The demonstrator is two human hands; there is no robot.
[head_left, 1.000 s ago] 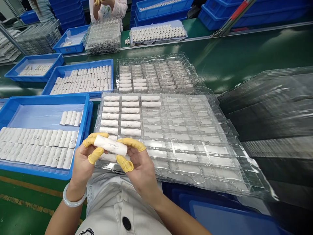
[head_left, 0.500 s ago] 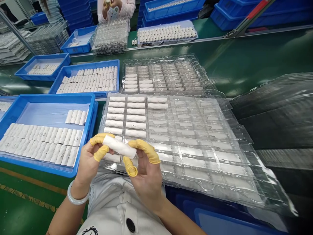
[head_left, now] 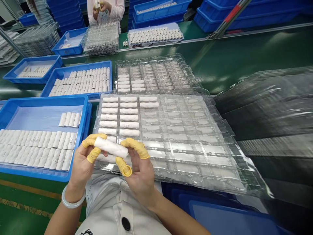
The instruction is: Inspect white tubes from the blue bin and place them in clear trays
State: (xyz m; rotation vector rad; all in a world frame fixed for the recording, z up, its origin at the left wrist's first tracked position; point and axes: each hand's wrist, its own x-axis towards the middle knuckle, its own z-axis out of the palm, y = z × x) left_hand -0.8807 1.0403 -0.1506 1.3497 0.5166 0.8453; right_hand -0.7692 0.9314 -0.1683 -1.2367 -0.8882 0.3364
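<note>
A white cylindrical roll [head_left: 111, 147] is held tilted between my two hands, its right end lower. My left hand [head_left: 84, 160] grips its left end with yellow-covered fingertips. Thumb and fingers of my right hand [head_left: 139, 166], also in yellow finger covers, close round the right end. Beneath them lies a clear plastic tray [head_left: 181, 130] with many slots; white rolls fill much of its two left columns, and two lie at the top of the third. To the left, a blue bin [head_left: 84, 130] holds rows of similar white rolls.
Behind are a second blue bin [head_left: 110, 73] of rolls and another clear tray [head_left: 156, 70]. Dark stacked sheets [head_left: 266, 104] stand at the right. Across the green bench, a person [head_left: 106, 11] in pink holds small white pieces near a stack of clear trays [head_left: 101, 37].
The whole view has shifted, so the trays and bins appear farther left. Both my hands keep hold of the roll, in nearly the same pose.
</note>
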